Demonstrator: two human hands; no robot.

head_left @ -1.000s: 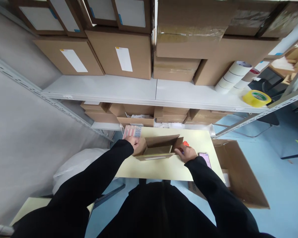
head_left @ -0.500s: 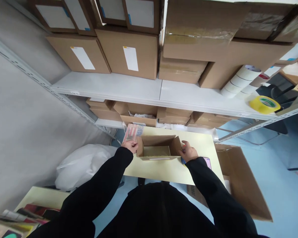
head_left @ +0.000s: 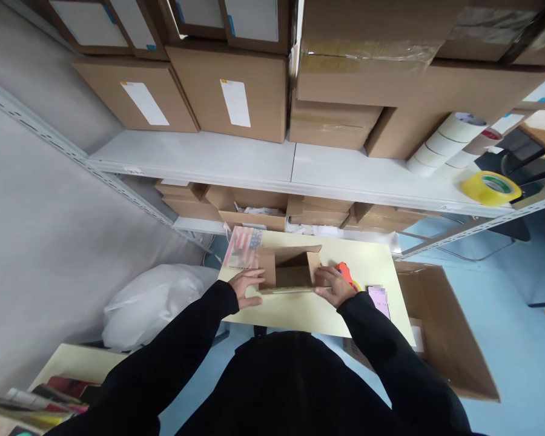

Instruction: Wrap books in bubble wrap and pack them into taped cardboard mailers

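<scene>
A small cardboard box (head_left: 293, 277) stands on the counter (head_left: 281, 312) in front of the person, its open top facing up and its end flaps raised. The left hand (head_left: 246, 287) is spread at the box's left end, thumb held apart, fingertips against the flap. The right hand (head_left: 335, 286) is at the other end, fingers on the right flap and thumb lower down; whether it pinches the cardboard, I cannot tell.

The counter is pale yellow and smooth. A flag-printed sheet (head_left: 243, 242) lies at its far left corner, just behind the left hand. Beside the right hand sits an orange-red object (head_left: 344, 271), partly hidden, and to the right of that lies a phone (head_left: 379, 301) with a lit screen.

Behind the counter rises a metal rack with a light grey shelf (head_left: 236, 158), loaded with brown cartons (head_left: 229, 94). At its right end are stacked pale rolls (head_left: 445, 142) and a yellow tape roll (head_left: 490, 188). More open boxes (head_left: 252, 218) fill the level below.

A large open carton (head_left: 454, 339) stands on the blue floor (head_left: 524, 369) at right. At left, a white plastic bag (head_left: 154, 303) bulges near the grey wall (head_left: 36, 224).
</scene>
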